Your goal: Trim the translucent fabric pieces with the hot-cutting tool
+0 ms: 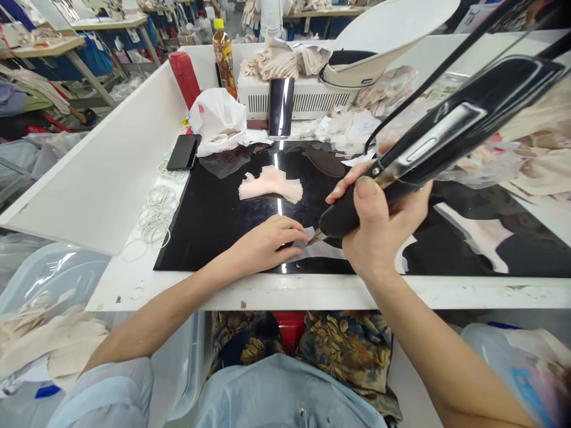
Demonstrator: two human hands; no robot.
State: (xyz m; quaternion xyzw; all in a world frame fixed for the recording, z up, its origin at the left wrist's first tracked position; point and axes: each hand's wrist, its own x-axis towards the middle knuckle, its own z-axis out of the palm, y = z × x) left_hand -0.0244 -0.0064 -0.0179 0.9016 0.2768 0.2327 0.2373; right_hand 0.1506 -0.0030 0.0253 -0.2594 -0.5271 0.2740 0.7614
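Observation:
My right hand (379, 223) is wrapped round a black corded hand tool (419, 148), which slants down to the left. Its narrow metal tip (316, 236) meets a thin whitish fabric piece (325, 248) on the glossy black mat (214, 232). My left hand (267, 241) lies low on the mat, fingers apart and fingertips on the left end of that piece. The right end of the piece is partly hidden behind my right hand. Further back lies a stack of pale pink cut fabric pieces (270, 183). Another pale cut piece (482, 232) rests on the right.
White elastic rings (158, 214) and a black phone (184, 151) are at the left edge. Behind the mat stand a plastic bag (218, 119), a drink bottle (224, 59) and a white vented machine (256, 92). A raised white side panel (98, 160) borders the left.

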